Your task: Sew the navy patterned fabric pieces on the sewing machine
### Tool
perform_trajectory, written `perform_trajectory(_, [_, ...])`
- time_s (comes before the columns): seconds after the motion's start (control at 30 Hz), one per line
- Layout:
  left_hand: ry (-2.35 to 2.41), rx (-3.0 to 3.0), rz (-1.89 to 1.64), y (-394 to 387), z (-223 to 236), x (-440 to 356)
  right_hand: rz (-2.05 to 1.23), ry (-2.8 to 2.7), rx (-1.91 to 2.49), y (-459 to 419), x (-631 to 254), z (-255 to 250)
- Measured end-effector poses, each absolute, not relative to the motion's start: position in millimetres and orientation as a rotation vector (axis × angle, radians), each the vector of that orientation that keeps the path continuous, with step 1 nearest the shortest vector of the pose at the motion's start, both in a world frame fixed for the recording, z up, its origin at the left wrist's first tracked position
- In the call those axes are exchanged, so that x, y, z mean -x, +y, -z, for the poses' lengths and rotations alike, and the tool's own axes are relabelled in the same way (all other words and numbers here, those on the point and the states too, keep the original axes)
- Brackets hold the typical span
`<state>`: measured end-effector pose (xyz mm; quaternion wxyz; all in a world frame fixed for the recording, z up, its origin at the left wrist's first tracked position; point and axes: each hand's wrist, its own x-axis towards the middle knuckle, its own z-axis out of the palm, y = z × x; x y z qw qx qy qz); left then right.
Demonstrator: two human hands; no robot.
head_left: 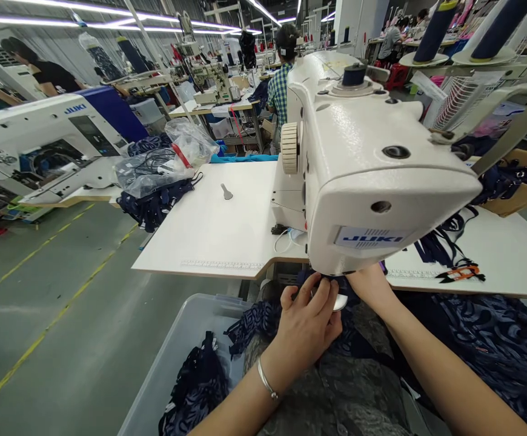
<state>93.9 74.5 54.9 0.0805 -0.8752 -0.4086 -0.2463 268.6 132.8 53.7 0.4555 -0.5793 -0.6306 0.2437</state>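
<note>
A white JUKI sewing machine stands in front of me, its head covering the sewing area. My left hand is just below the machine head, fingers bent and closed on navy patterned fabric that hangs toward my lap. Beside its fingers shows a small white rounded piece, whose kind I cannot make out. My right hand reaches under the machine head from the right. Its fingers are hidden there, so what it holds does not show.
On the white table lies a small grey metal piece. A clear plastic bin holds navy garments at lower left. Orange-handled snips lie at right near navy straps. A plastic bag sits on garments at the left edge.
</note>
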Motion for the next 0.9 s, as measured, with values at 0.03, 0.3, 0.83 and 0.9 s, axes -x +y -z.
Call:
perform_trajectory(0.03, [-1.222, 2.614, 0.739, 74.8, -55.3, -94.1, -0.610, -1.572, 1.415, 133.3, -268.9, -53.1])
perform_trajectory(0.3, [-1.217, 2.601, 0.755, 75.0, -56.5, -95.2, -0.614, -1.600, 1.439, 136.7, -268.9, -45.7])
perform_trajectory(0.83, [-1.229, 2.587, 0.754, 74.6, -53.9, -96.3, -0.555, -1.614, 1.419, 139.2, -267.6, -41.6])
perform_trajectory(0.9, [-1.229, 2.579, 0.753, 73.9, -54.2, -96.3, -0.585, -1.614, 1.424, 138.2, -266.6, -42.8])
